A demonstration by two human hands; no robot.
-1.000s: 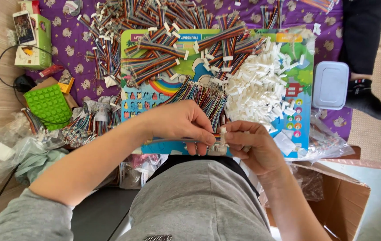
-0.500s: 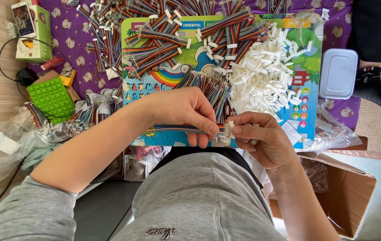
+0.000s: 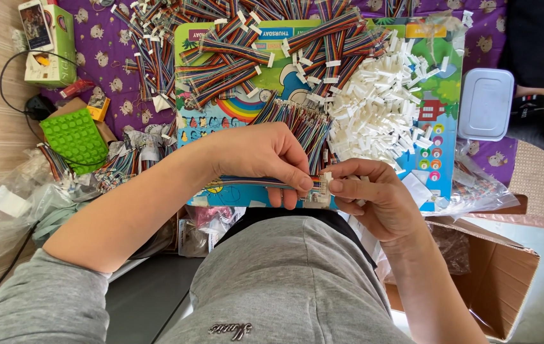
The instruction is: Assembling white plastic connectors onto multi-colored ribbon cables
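My left hand [image 3: 264, 156] pinches a flat rainbow ribbon cable [image 3: 246, 183] near its right end. My right hand [image 3: 374, 197] holds a small white plastic connector [image 3: 323, 189] against that cable end, thumb on top. Both hands meet over the near edge of a colourful children's board [image 3: 441, 137]. Behind them lie a loose bundle of coloured wires [image 3: 300, 121], a heap of white connectors [image 3: 374, 111] and several finished ribbon cables [image 3: 253, 57] with white ends.
A purple patterned cloth [image 3: 109, 48] covers the table. A green bumpy mat [image 3: 75, 137] and a green box [image 3: 49, 41] sit at left, a grey lidded container [image 3: 485, 103] at right. Plastic bags [image 3: 4, 204] lie at left, an open cardboard box [image 3: 476, 274] at lower right.
My left hand slid slightly left along the ribbon cable, stretching it out flat, while my right hand kept the white connector at the cable's end.
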